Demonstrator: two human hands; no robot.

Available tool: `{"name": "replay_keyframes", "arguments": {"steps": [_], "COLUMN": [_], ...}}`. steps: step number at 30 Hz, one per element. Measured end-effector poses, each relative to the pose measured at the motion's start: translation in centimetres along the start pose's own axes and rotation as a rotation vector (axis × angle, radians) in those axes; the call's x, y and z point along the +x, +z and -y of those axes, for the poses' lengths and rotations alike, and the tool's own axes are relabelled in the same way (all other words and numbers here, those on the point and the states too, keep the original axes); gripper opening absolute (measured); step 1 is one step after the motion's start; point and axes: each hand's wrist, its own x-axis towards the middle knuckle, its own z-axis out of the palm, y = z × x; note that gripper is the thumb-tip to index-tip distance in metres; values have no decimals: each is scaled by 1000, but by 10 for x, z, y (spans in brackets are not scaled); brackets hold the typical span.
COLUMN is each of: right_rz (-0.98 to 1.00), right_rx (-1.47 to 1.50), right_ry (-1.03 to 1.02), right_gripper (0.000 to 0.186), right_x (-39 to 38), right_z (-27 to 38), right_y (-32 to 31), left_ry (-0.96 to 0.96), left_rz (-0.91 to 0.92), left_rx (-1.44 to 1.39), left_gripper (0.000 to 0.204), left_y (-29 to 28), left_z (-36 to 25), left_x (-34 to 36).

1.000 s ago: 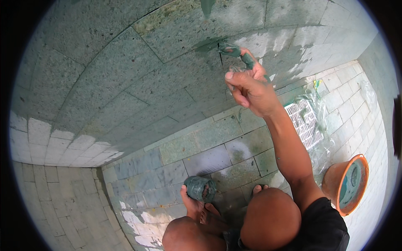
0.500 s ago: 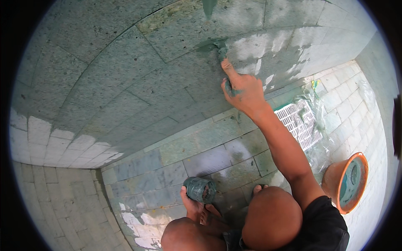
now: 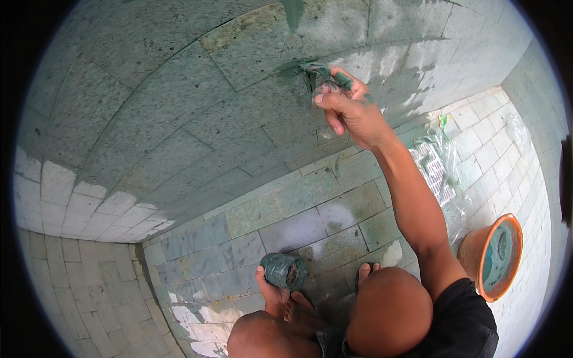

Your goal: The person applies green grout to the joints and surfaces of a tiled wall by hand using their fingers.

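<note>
The right hand (image 3: 356, 114) stretches its index finger, smeared with green paste (image 3: 342, 80), to a dark joint (image 3: 312, 82) in the wall (image 3: 179, 113); the other fingers are bent, and whether the thumb pinches anything I cannot tell. Below these fingers and to their left, the left hand (image 3: 275, 295) is wrapped round a tilted cup (image 3: 278, 268). Below the right fingers and rightward lie a white grate (image 3: 437, 173), then, farther out, an orange bucket (image 3: 471, 259).

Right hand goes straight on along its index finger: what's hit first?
Likely the wall, at the green paste; the right hand looks to be touching or nearly so, depth unclear.
</note>
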Motion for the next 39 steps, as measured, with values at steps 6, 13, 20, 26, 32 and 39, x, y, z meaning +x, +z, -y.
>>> {"name": "replay_keyframes", "arguments": {"steps": [6,13,20,26,32,39], "right_rz": [-32,-341,-354,-368,-323,-153], "right_rx": [-120,-1367,-1658,-1644,-1780,-1787], "right_ry": [-47,-670,-383,-493,-288,-130], "right_gripper": [77,69,70,74,105,90], "right_x": [6,4,-23,-22,-16,-23], "right_z": [-27,-59,-45,-24,-30,-47], "right_y": [-4,0,17,31,16,0], "left_ry": [-21,-8,-12,-16,-12,-31], "left_rz": [14,2,3,-2,3,-7], "left_rx": [-24,-12,-33,-9,-15,-11], "left_gripper": [54,52,52,52,53,54], "left_y": [2,2,0,2,-1,-4], "left_z": [1,0,0,0,2,2], "left_x": [-1,-2,-1,-2,2,3]}}
